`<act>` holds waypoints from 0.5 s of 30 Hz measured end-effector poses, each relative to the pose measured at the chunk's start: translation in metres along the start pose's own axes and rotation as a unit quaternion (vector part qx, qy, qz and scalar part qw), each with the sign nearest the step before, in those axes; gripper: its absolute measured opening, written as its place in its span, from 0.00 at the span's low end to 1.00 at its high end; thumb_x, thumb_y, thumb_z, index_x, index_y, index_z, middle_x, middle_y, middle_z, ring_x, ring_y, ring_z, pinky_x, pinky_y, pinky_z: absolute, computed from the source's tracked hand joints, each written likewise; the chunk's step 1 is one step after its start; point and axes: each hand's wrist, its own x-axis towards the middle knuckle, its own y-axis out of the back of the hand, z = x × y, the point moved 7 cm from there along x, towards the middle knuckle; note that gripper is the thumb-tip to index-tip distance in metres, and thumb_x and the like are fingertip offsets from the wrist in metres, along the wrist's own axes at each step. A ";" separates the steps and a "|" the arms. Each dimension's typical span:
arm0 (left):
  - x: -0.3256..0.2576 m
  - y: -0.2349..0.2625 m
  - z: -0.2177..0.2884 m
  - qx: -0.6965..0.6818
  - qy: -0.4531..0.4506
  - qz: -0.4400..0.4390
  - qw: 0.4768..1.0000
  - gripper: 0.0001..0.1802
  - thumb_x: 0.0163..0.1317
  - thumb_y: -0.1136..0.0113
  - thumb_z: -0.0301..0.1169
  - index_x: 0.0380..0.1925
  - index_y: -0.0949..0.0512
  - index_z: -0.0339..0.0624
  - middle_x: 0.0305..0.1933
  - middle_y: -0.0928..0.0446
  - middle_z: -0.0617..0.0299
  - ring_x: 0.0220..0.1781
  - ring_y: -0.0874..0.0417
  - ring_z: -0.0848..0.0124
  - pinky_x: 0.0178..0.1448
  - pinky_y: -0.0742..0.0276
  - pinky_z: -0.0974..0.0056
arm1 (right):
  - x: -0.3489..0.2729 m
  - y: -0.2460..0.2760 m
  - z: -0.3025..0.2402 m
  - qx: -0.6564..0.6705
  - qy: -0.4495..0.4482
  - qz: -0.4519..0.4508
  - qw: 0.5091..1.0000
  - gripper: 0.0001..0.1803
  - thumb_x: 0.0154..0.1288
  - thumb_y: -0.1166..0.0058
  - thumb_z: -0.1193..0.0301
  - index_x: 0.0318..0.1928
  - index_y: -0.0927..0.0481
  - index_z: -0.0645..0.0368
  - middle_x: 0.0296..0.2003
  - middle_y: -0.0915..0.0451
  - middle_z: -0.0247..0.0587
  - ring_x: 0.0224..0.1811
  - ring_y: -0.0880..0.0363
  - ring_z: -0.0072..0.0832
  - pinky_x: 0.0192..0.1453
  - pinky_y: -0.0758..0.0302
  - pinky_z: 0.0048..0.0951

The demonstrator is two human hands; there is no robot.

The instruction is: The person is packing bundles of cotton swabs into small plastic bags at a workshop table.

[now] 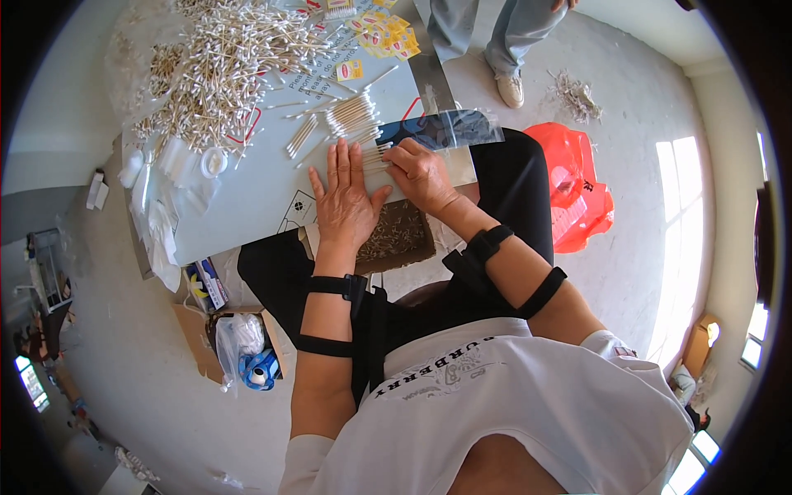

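My left hand point(345, 194) lies palm down on the grey tabletop point(239, 210), fingers stretched toward the far side. Between it and my right hand are a few cotton swabs point(373, 158). My right hand point(422, 175) has its fingers curled in, pinching at the white tips of those swabs; the fingertips are partly hidden. Just beyond the hands, a row of cotton swabs point(352, 115) lies side by side, with a smaller bundle point(303, 137) to its left. A dark-blue and clear plastic bag point(412, 130) rests flat beyond my right hand.
A large heap of loose swabs point(231, 49) covers the table's far left. Yellow packets point(388, 35) lie at the back. An open carton point(394, 235) of small brown pieces sits below the near edge. A red plastic bag point(569, 186) is on the floor at right; another person's legs point(516, 41) stand beyond.
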 end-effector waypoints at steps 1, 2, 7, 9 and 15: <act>0.000 0.000 0.000 0.000 0.000 0.000 1.000 0.48 0.62 0.43 0.54 0.74 0.51 0.42 0.80 0.56 0.53 0.81 0.57 0.59 0.78 0.64 0.38 | 0.001 -0.001 0.001 -0.001 -0.007 -0.010 1.000 0.09 0.55 0.40 0.77 0.39 0.20 0.59 0.32 0.24 0.42 0.35 0.21 0.43 0.39 0.23 0.39; 0.000 -0.001 0.000 -0.001 0.000 0.002 1.000 0.48 0.62 0.43 0.54 0.74 0.51 0.42 0.80 0.56 0.53 0.81 0.57 0.59 0.78 0.64 0.38 | 0.002 -0.001 0.001 -0.001 -0.007 -0.011 1.000 0.09 0.55 0.40 0.77 0.39 0.20 0.59 0.32 0.24 0.42 0.35 0.21 0.43 0.39 0.23 0.39; 0.000 -0.001 0.000 -0.009 0.001 0.004 1.000 0.48 0.62 0.43 0.54 0.74 0.51 0.42 0.80 0.56 0.53 0.81 0.57 0.58 0.78 0.64 0.38 | 0.004 -0.001 -0.001 -0.023 0.013 -0.023 0.999 0.12 0.54 0.39 0.75 0.42 0.18 0.58 0.33 0.24 0.42 0.35 0.20 0.42 0.38 0.22 0.38; 0.000 0.000 0.001 -0.017 0.000 0.008 1.000 0.47 0.63 0.43 0.53 0.74 0.51 0.42 0.80 0.55 0.52 0.81 0.57 0.57 0.78 0.63 0.37 | 0.004 -0.001 0.000 -0.007 -0.011 -0.027 1.000 0.12 0.54 0.38 0.75 0.41 0.18 0.57 0.33 0.24 0.42 0.35 0.20 0.42 0.38 0.22 0.38; 0.000 0.001 0.001 -0.017 0.000 0.010 1.000 0.47 0.63 0.43 0.54 0.74 0.50 0.42 0.80 0.55 0.52 0.81 0.57 0.58 0.78 0.65 0.38 | 0.006 0.000 -0.001 -0.023 -0.007 -0.034 0.999 0.13 0.53 0.37 0.74 0.42 0.18 0.57 0.32 0.25 0.41 0.34 0.21 0.41 0.38 0.22 0.37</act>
